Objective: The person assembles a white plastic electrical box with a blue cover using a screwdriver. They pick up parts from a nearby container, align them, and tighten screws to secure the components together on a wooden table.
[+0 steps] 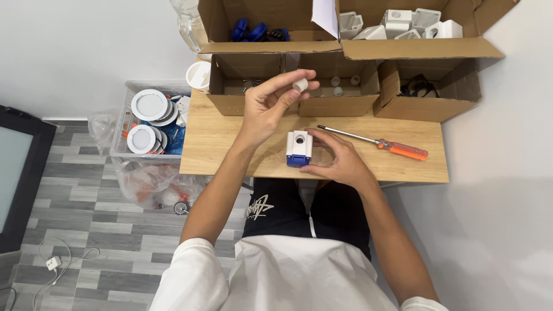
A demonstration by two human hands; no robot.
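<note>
My left hand [269, 106] is raised over the wooden table [219, 144] and pinches a small white cylindrical plug [300, 85] between thumb and fingertips. My right hand [337, 158] rests on the table and holds a white block with a round hole and a blue base [299, 148], steadying it from its right side. An orange-handled screwdriver [380, 143] lies on the table just right of my right hand.
Several open cardboard boxes [415, 49] line the table's far edge, holding blue parts [256, 31], white housings [403, 24] and small white plugs [337, 86]. A clear bin of round white lamps [148, 118] and plastic bags sit on the floor at left.
</note>
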